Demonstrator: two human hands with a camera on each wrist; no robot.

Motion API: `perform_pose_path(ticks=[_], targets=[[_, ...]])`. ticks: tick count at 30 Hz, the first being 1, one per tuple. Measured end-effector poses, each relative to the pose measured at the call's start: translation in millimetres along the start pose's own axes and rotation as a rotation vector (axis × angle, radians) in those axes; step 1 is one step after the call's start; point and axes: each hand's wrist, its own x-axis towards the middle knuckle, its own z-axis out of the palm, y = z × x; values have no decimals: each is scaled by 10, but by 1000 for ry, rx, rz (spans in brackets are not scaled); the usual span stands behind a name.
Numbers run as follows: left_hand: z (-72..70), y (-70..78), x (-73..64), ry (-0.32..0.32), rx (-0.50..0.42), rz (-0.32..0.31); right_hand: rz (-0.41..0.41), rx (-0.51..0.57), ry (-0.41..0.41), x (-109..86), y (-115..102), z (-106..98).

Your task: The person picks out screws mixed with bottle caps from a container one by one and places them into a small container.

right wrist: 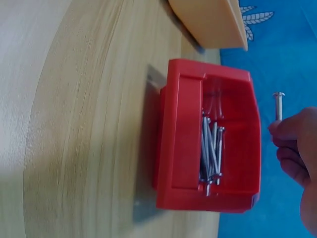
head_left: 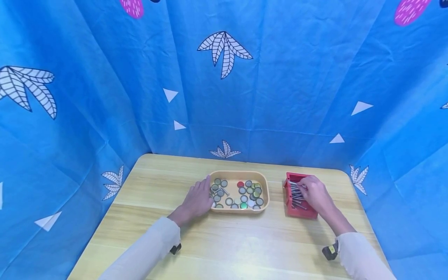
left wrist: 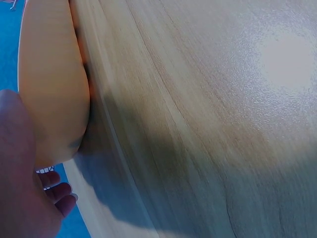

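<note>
At the table's middle, my left hand (head_left: 199,198) holds the left end of a shallow orange-yellow tray (head_left: 265,194). In the left wrist view its thumb (left wrist: 12,119) lies along the tray wall (left wrist: 54,79), with other fingers curled past the end. Inside the tray are many round bottle caps (head_left: 242,190), among them a red one and a green one, and a few screws (head_left: 225,191) at the left. My right hand (head_left: 315,192) pinches a silver screw (right wrist: 278,106) by its lower end, head up. It is over the far part of a red bin (right wrist: 185,134) holding several long screws (right wrist: 210,148).
The pale wooden table (head_left: 227,245) carries the tray and, to its right, the bin, with a gap between them. A blue patterned curtain (head_left: 297,77) hangs along the table's back and both sides.
</note>
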Motion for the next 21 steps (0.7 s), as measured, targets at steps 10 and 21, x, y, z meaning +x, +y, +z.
perform_pose_path(ticks=[10, 21], targets=[[1, 6, -8, 19, -5, 1, -5, -21, 14, -74, 124, 7], [-8, 12, -2, 19, 0, 2, -61, -76, -12, -93, 213, 64]])
